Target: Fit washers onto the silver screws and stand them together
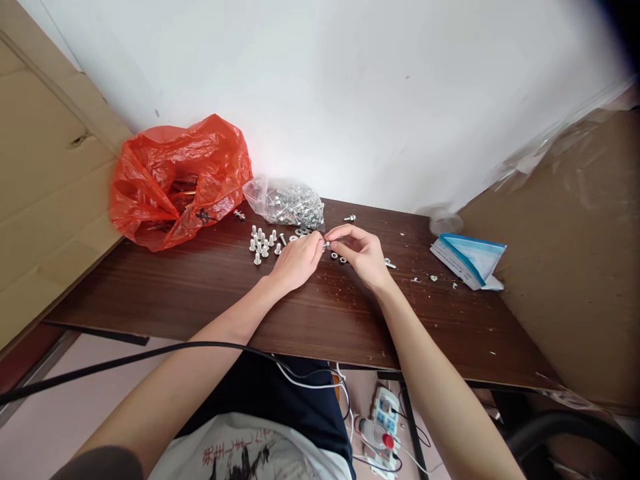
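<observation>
My left hand [299, 259] and my right hand [361, 252] meet over the dark wooden table [210, 300], fingers pinched together on a small metal bolt [327, 245] held between them. Several upright silver bolts [263, 244] stand in a cluster just left of my left hand. A few loose nuts [339, 258] lie under my right hand. Washers [301, 231] lie just beyond my fingers. Another bolt [349, 217] lies farther back.
A red plastic bag [177, 180] sits at the back left beside a clear bag of metal hardware [287, 201]. A blue-and-white packet [467, 259] lies at the right. Cardboard sheets flank both sides. A power strip [383, 423] and cables lie on the floor.
</observation>
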`<state>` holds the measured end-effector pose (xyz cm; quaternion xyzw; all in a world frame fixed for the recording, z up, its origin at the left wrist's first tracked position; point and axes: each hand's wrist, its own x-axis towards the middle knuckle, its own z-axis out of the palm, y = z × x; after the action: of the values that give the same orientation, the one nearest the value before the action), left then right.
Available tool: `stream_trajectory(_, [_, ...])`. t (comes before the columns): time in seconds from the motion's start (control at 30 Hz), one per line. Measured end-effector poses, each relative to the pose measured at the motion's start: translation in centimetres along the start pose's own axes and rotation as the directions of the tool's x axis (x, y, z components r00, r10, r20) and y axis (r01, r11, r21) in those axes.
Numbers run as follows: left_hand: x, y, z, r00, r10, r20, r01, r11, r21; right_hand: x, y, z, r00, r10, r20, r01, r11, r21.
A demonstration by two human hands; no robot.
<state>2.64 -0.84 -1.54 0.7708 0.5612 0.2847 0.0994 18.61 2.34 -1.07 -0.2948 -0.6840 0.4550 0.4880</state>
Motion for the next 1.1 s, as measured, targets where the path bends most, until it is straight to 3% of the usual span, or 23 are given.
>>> stream_trajectory(0.63, [-0.07,0.11,-0.04,0.999,-0.037,-0.033,0.038,0.999,0.016,0.13,0.5,0.1,0.997,0.081,0.005,-0.081,0.997,0.014])
stream_trajectory(0.8, [-0.13,0.06,0.02,0.998,-0.039,-0.04,0.039,0.999,0.017,0.09,0.23,0.15,0.999,0.049,0.003,-0.049,0.999,-0.004])
stream_trajectory(0.93, [0.17,-0.09,0.43,0.995,-0.051,-0.08,0.043,0.995,-0.094,0.15,0.05,0.25,1.0,-0.015,0.009,0.015,1.0,-0.017])
stream_trajectory(1.1, [0.65,-0.11,0.62,0.991,-0.111,-0.077,0.072,0.918,-0.391,0.17,-0.21,0.5,0.999,-0.04,0.014,0.04,0.999,0.027])
